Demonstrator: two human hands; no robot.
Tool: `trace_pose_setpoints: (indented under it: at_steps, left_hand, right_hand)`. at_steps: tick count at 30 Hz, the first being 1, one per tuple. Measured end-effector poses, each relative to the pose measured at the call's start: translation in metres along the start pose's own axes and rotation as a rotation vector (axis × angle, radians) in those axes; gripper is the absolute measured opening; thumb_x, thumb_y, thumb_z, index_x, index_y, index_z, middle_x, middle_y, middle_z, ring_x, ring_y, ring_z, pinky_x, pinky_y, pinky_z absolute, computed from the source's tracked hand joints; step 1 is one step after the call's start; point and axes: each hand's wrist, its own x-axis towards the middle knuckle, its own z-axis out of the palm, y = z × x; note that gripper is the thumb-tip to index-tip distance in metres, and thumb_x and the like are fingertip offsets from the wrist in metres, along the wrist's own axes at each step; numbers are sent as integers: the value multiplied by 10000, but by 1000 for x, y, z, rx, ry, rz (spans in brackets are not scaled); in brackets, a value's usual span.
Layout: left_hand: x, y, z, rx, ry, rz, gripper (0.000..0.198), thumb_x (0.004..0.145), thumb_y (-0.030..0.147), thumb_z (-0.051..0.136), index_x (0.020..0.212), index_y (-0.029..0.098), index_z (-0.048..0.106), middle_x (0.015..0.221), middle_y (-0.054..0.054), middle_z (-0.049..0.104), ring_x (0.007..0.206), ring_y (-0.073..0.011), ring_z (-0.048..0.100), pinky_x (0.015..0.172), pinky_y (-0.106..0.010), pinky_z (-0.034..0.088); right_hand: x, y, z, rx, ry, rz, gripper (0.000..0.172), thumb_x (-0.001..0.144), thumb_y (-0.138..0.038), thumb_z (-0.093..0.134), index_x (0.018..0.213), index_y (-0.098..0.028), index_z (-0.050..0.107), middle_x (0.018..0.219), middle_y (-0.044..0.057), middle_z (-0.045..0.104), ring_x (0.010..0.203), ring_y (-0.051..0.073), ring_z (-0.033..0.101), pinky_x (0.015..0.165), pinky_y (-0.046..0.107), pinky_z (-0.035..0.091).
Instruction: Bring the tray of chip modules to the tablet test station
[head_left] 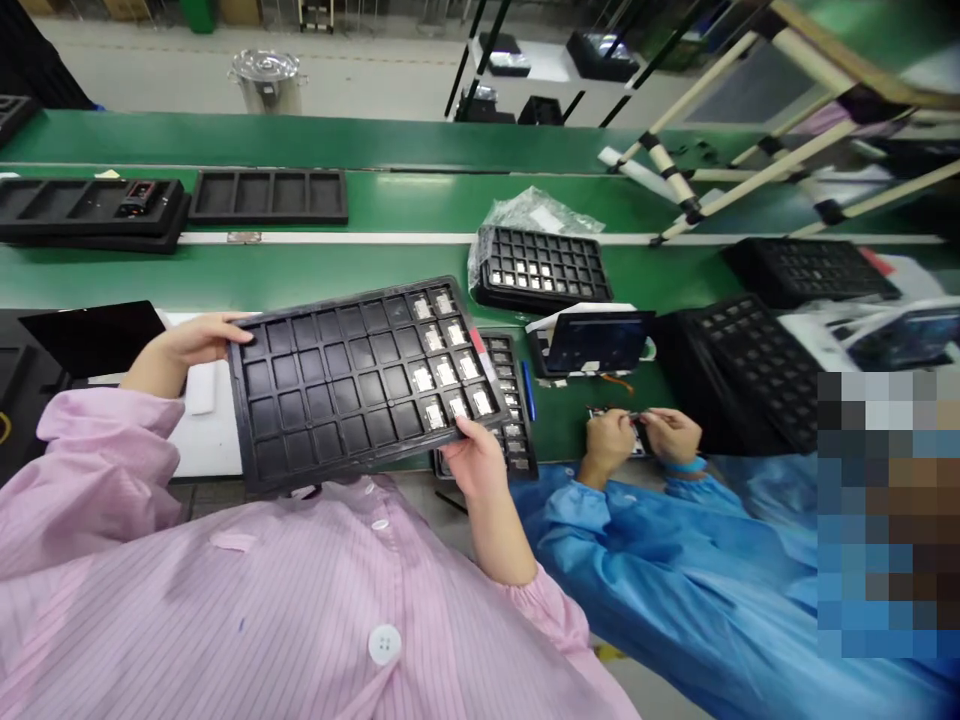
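- The left hand [196, 342] is closed over the far left corner of a black moulded plastic tray with a grid of square pockets [352, 380], thumb on top and fingers curled under.
- The right hand [472, 455] pinches the near right edge of that same tray, thumb lying across the rim beside the filled pockets.
- The tray hangs in the air over the front edge of the green bench [315, 270], tilted so its near left corner sits low against the pink striped smock [247, 590].
- Only the right-hand columns hold small silver-and-white parts [446, 370]; the other pockets look bare. All the weight being on one side, I'd judge a steeper tilt could spill those loose pieces out.
- Directly beneath the right hand lies a second black pocketed tray on the bench [510, 400], with a blue pen [528, 390] just beside it; lowering the held tray there could knock either.
- A co-worker in a blue smock [675, 580] has both hands [645, 435] busy just right of that tray, so a swing rightward risks bumping them.
- Open room lies leftward, over the white sheet [202, 440], and farther back on the green belt before the bagged tray [540, 265].
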Motion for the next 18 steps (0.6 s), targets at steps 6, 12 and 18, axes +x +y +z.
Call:
trace_pose_setpoints:
  at_steps: [6, 12, 18]
  left_hand:
    - [-23, 4, 42, -98, 33, 259, 242, 915, 281, 575, 1077, 106, 619, 788, -46, 702, 655, -119, 650, 645, -202, 567]
    - [-65, -20, 85, 53, 87, 371, 445, 821, 250, 709, 1235, 147, 584, 1102, -85, 689, 912, -190, 671, 772, -239, 578]
    - [-76, -11, 99, 69, 196, 466, 435, 785, 260, 741, 1187, 145, 620, 1161, -101, 670, 1045, -238, 638, 840, -276, 576]
  right_hand:
    - [-50, -8, 24, 60, 44, -205, 273, 668, -260, 786, 922, -221, 694, 833, 12, 737, 720, 195, 699, 604, 295, 601]
    - [-83, -14, 31, -22, 10, -282, 468, 696, -368, 802, 1130, -267, 658, 919, 41, 736, 869, 255, 704, 861, 467, 572]
    - [-93, -10, 20, -125, -12, -313, 610, 666, -424, 820, 1219, -276, 608, 1092, 81, 700, 1093, 299, 629, 952, 520, 510]
